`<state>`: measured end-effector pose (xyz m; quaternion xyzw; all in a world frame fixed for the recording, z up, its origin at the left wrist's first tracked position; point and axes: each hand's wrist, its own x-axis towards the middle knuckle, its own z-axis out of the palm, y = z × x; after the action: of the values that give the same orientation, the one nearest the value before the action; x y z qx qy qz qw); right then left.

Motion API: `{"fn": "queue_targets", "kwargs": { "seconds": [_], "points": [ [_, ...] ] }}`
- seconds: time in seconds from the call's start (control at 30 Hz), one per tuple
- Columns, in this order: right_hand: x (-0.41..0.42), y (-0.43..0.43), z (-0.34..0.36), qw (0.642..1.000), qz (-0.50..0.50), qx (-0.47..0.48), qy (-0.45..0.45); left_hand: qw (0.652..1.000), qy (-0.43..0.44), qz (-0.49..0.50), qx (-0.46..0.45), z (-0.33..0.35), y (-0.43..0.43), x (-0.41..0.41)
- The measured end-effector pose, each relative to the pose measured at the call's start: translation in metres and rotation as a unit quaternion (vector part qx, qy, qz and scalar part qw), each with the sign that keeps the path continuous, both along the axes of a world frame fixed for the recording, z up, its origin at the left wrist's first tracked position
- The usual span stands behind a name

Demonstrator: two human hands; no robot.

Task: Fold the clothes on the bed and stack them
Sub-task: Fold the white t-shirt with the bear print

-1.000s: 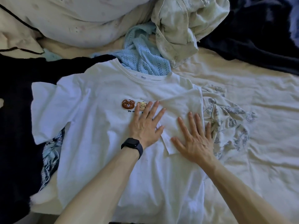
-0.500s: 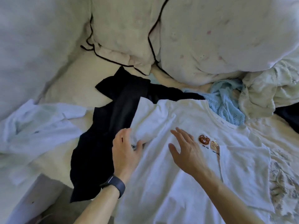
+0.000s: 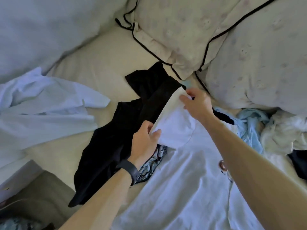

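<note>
T-shirt (image 3: pixel 182 188), white, lies spread face up on the bed (image 3: pixel 93 67), filling the lower middle of the view. At the far left a pale shirt (image 3: pixel 41 105) sits crumpled on the sheet. Next to it a black garment (image 3: pixel 116 130) sprawls, its right side running under the T-shirt's sleeve (image 3: pixel 172 127). The left hand (image 3: pixel 144 143), a dark band (image 3: pixel 129 170) on its wrist, pinches the sleeve's lower edge between thumb and curled fingers. Just below that hand a patterned cloth (image 3: pixel 154 163) pokes out from beneath the T-shirt. The sleeve is lifted off the black garment and stretched between the two hands (its hem drawn fairly straight). The right hand (image 3: pixel 197 103) grips the sleeve's upper corner, fingers closed on the fabric. Behind it lean two pillows (image 3: pixel 174 39) with black piping. On the chest, beside the right forearm, a small print (image 3: pixel 222 164) shows in part. Farther right a blue knit (image 3: pixel 250 127) lies bunched against a cream garment (image 3: pixel 282 131), and a dark cloth (image 3: pixel 299 163) sits at the right edge.
</note>
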<state>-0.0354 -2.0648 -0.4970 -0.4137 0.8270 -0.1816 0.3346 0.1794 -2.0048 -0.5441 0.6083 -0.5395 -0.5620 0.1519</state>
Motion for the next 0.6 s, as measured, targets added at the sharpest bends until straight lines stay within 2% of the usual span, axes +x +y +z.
{"fn": "queue_targets", "kwargs": {
  "seconds": [0.07, 0.1, 0.27, 0.33, 0.4, 0.5, 0.6],
  "points": [
    [0.001, -0.012, 0.004, 0.995, -0.052, -0.073, -0.048, 0.999, 0.020, 0.046, 0.005, -0.004, -0.017, -0.001],
    [0.002, -0.016, 0.003, 0.994, -0.052, -0.077, -0.055, 0.999, 0.010, 0.048, 0.003, -0.007, -0.024, -0.001],
    [-0.002, -0.024, -0.012, 0.997, -0.025, 0.014, -0.071, 0.997, -0.064, 0.003, 0.034, -0.022, -0.042, -0.003],
    [-0.003, -0.022, -0.012, 0.997, -0.010, 0.028, -0.073, 0.996, -0.088, -0.004, 0.020, -0.018, -0.043, -0.006],
    [-0.004, -0.011, -0.005, 0.997, -0.028, 0.001, -0.078, 0.996, -0.085, -0.007, -0.040, -0.006, -0.036, -0.010],
    [-0.014, 0.040, 0.021, 0.986, -0.107, -0.073, -0.101, 0.985, -0.016, -0.027, -0.169, 0.024, -0.009, -0.024],
    [-0.038, 0.132, 0.046, 0.960, -0.207, -0.136, -0.128, 0.942, 0.020, -0.134, -0.307, 0.049, 0.037, -0.043]
  ]
}}
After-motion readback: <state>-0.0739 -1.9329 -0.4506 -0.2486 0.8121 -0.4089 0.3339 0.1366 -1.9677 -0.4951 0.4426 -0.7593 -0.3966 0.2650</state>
